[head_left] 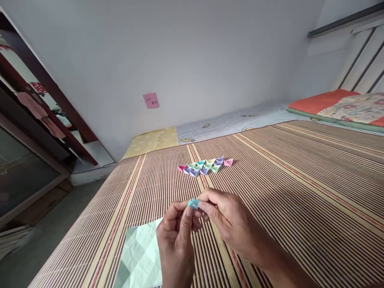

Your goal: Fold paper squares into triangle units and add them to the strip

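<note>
My left hand [175, 240] and my right hand [231, 222] meet above a striped bamboo mat [300, 188]. Between their pinched fingertips sits a small folded light-blue paper piece [193, 203]. Under my left hand lies a creased pale-green paper sheet [141, 256], partly hidden by that hand. Farther away on the mat, several small folded paper pieces [205, 165] in pink, purple, green and blue lie packed in two rows.
A white wall [180, 52] with a pink sticky note [151, 100] stands behind the bed. An orange and floral pillow [339, 106] lies at the far right. A dark-framed window or cabinet [33, 120] stands at left, with grey floor [45, 244] below the mat's left edge.
</note>
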### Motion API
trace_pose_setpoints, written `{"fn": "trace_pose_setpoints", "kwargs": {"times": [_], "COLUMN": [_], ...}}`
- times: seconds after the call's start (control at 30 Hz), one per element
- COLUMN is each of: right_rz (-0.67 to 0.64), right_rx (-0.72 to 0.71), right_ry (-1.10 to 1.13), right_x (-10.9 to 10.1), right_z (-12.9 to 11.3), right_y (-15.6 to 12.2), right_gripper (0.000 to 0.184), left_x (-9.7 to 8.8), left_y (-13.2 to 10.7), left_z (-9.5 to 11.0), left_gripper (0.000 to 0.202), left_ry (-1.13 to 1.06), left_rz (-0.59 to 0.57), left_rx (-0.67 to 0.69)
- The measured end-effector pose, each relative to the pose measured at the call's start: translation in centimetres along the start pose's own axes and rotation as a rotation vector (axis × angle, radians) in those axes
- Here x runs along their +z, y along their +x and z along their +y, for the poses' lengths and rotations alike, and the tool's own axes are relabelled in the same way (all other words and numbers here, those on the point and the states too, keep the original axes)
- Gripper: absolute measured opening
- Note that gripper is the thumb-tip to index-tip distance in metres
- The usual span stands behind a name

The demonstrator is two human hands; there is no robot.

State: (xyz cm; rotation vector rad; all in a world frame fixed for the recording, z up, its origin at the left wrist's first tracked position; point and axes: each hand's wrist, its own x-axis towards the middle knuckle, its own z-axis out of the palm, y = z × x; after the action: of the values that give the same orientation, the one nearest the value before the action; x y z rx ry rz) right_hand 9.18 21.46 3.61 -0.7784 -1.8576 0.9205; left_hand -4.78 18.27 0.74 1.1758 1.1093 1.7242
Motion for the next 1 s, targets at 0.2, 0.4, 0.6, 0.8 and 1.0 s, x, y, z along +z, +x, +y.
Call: {"fn": "trace_pose_setpoints", "kwargs": {"times": [0.2,0.4,0.6,0.8,1.0], "right_rz": [0.045,0.155,0.142,0.131,0.145], "right_rx": [-0.018,-0.098,-0.189,-0.245,-0.179], "right_ry": [0.058,-0.060,-0.239,-0.282,-0.283], "right_x": [0.9,1.2,0.4,-0.1,-0.6], "right_z": [1.8,4.4,4.9,4.6,4.0], "right_y": [-0.3,-0.5,-0.3,-0.7,-0.7], "right_gripper": [0.027,0.024,0.025,0.028,0.019], "left_x": [0.1,0.1,0.1,0.7,0.7], "left_y": [0.2,0.6,0.6,0.6,0.7], "left_z": [-0.3,-1.0,-1.1,-0.7,-1.1], "left_gripper": [0.019,0.028,0.026,0.026,0.021], "left_ry": [0.029,-0.078,-0.076,-0.133,-0.164], "left_rz": [0.010,0.056,0.044,0.023,0.024], "left_rx": [-0.037,-0.180,-0.272,-0.321,-0.335]}}
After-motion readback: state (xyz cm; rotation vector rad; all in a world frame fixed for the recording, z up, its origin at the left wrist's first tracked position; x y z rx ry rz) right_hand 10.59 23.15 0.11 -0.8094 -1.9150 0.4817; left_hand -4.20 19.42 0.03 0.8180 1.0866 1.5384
